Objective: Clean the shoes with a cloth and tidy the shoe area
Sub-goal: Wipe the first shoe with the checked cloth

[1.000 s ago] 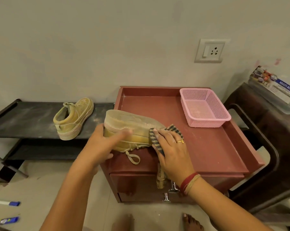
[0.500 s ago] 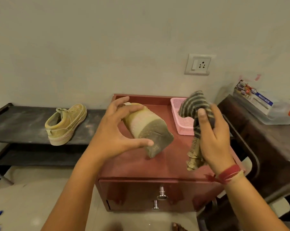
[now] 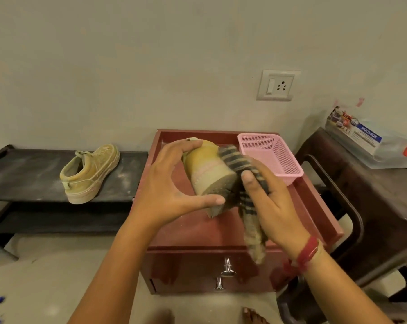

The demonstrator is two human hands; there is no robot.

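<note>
You are holding the shoe (image 3: 207, 174) up over the red cabinet (image 3: 198, 230), left hand (image 3: 172, 183) spanning it, fingers curled over its far end, thumb under the near end. Long axis is running far to near, sole turned near-right. Your right hand (image 3: 270, 202) is gripping the striped cloth (image 3: 242, 164), pressing it against that sole from the right. The second shoe (image 3: 90, 174) is sitting on the black shelf (image 3: 22, 176), left.

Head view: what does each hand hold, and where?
Left hand: tan shoe, grip spanning sole to upper. Right hand: striped cloth, grip at its middle.
</note>
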